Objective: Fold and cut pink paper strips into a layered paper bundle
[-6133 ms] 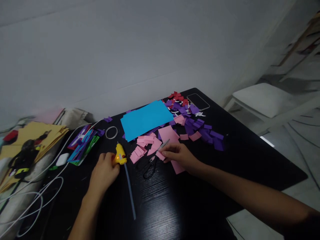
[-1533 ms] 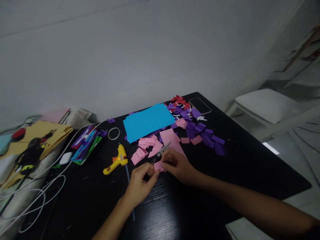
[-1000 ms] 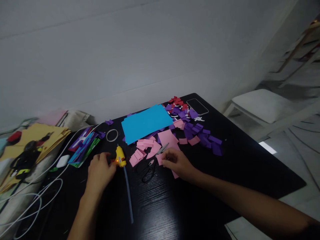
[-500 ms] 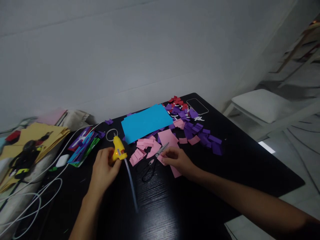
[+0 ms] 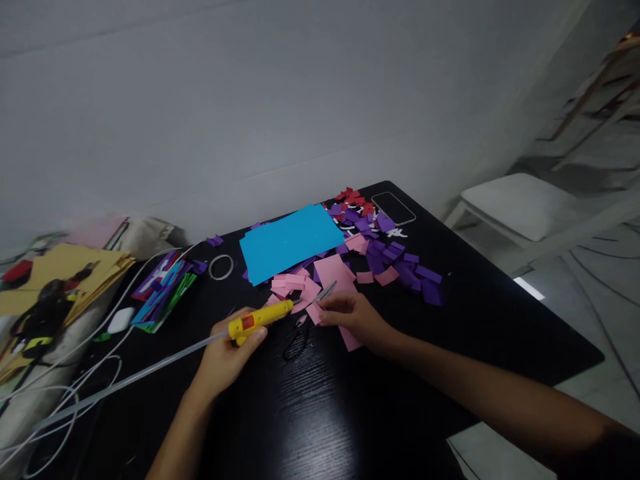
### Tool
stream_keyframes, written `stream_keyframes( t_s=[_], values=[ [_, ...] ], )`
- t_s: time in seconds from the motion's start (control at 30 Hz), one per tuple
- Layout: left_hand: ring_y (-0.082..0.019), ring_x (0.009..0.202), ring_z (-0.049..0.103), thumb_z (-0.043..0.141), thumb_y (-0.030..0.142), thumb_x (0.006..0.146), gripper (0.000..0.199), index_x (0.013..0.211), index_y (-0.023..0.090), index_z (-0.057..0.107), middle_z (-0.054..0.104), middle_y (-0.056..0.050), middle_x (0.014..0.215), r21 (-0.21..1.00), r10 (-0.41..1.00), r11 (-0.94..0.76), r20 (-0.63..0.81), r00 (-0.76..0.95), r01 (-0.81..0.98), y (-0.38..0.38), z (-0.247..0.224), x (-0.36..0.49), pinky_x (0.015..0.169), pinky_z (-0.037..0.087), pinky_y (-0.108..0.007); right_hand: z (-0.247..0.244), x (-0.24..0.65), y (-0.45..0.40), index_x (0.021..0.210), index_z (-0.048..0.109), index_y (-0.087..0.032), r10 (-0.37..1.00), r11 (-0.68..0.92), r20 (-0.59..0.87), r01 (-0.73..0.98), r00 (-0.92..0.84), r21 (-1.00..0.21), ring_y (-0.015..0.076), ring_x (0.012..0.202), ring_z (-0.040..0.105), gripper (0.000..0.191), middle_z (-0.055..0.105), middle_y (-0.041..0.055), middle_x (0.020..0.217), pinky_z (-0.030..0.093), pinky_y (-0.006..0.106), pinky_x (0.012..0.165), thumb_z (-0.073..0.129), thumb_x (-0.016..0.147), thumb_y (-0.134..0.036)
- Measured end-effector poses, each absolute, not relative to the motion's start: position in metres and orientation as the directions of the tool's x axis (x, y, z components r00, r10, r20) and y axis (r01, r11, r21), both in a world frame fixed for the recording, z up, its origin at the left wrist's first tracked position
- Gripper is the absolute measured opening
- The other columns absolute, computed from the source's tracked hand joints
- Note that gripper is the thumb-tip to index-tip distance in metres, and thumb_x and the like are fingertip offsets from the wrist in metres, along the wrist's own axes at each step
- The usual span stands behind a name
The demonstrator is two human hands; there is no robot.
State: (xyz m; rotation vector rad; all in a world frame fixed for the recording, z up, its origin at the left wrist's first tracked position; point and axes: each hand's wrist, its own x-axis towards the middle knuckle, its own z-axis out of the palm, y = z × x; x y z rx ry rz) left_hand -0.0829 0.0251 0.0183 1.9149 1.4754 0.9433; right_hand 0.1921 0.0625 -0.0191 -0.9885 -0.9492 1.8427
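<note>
Right now we are holding the glue gun (image 5: 263,317) in our left hand (image 5: 223,360), fingers wrapped around it, its stick (image 5: 135,377) trailing back across the left side of the table (image 5: 475,320). Just beyond its nozzle, our right hand (image 5: 357,319) is pinching a pink square (image 5: 314,313) between thumb and fingers, near the scissors (image 5: 326,292). Farther off, blue sheets (image 5: 293,243) are lying before the wall (image 5: 300,100), purple scraps (image 5: 410,270) and red scraps (image 5: 353,198) spreading out beside them.

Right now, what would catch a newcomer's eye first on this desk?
Probably the bright blue sheets near the wall on the black table. Next, the yellow glue gun in the left hand, pointed toward the small pink piece in the right hand. Red scraps and purple scraps lie scattered right of those sheets.
</note>
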Motion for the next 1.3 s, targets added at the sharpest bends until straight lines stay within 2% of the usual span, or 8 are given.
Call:
stream_keyframes(
  t_s=[0.2, 0.47, 0.67, 0.83, 1.07, 1.3],
  values=[
    [-0.019, 0.071, 0.065, 0.061, 0.042, 0.096, 0.028, 0.093, 0.017, 0.073, 0.071, -0.005, 0.084, 0.726, 0.958, -0.279, 0.163, 0.237, 0.628, 0.026, 0.016, -0.078, 0.064, 0.052, -0.027, -0.016, 0.192, 0.062, 0.087, 0.081, -0.018, 0.903, -0.359, -0.254, -0.283, -0.347, -0.889, 0.0243, 0.093, 0.074, 0.038, 0.080, 0.0054, 0.093, 0.054, 0.045, 0.100, 0.096, 0.055, -0.032],
    [-0.019, 0.071, 0.068, 0.061, 0.038, 0.096, 0.025, 0.093, 0.018, 0.076, 0.071, -0.004, 0.082, 0.681, 0.938, -0.342, 0.208, 0.277, 0.648, 0.026, 0.018, -0.072, 0.064, 0.054, -0.027, -0.018, 0.191, 0.061, 0.087, 0.081, -0.018, 0.899, -0.362, -0.243, -0.306, -0.365, -0.880, 0.0251, 0.094, 0.075, 0.041, 0.080, 0.0055, 0.092, 0.054, 0.046, 0.100, 0.098, 0.052, -0.031],
    [-0.020, 0.079, 0.071, 0.061, 0.035, 0.097, 0.023, 0.105, 0.020, 0.077, 0.075, -0.005, 0.092, 0.686, 0.935, -0.348, 0.210, 0.285, 0.639, 0.025, 0.018, -0.071, 0.073, 0.058, -0.028, -0.019, 0.192, 0.061, 0.088, 0.081, -0.018, 0.899, -0.361, -0.244, -0.302, -0.364, -0.882, 0.0270, 0.098, 0.076, 0.042, 0.081, 0.0058, 0.094, 0.053, 0.047, 0.102, 0.098, 0.052, -0.031],
    [-0.020, 0.080, 0.072, 0.062, 0.034, 0.096, 0.023, 0.108, 0.020, 0.076, 0.076, -0.005, 0.095, 0.699, 0.938, -0.341, 0.205, 0.281, 0.629, 0.026, 0.018, -0.070, 0.073, 0.060, -0.028, -0.020, 0.191, 0.061, 0.089, 0.081, -0.019, 0.900, -0.358, -0.245, -0.290, -0.361, -0.888, 0.0286, 0.099, 0.076, 0.042, 0.081, 0.0068, 0.095, 0.053, 0.049, 0.103, 0.098, 0.053, -0.032],
    [-0.019, 0.075, 0.071, 0.063, 0.036, 0.095, 0.023, 0.105, 0.019, 0.074, 0.075, -0.004, 0.092, 0.714, 0.950, -0.303, 0.179, 0.255, 0.631, 0.025, 0.014, -0.074, 0.066, 0.059, -0.026, -0.018, 0.192, 0.061, 0.090, 0.081, -0.018, 0.907, -0.350, -0.238, -0.306, -0.349, -0.885, 0.0267, 0.098, 0.076, 0.042, 0.081, 0.0067, 0.096, 0.053, 0.046, 0.102, 0.098, 0.054, -0.032],
    [-0.021, 0.078, 0.071, 0.065, 0.035, 0.093, 0.022, 0.100, 0.018, 0.076, 0.076, -0.006, 0.093, 0.686, 0.936, -0.345, 0.200, 0.290, 0.641, 0.023, 0.017, -0.069, 0.072, 0.060, -0.029, -0.012, 0.193, 0.059, 0.087, 0.080, -0.020, 0.917, -0.344, -0.244, -0.313, -0.316, -0.885, 0.0253, 0.098, 0.074, 0.039, 0.080, 0.0045, 0.094, 0.050, 0.047, 0.106, 0.097, 0.054, -0.032]
  ],
)
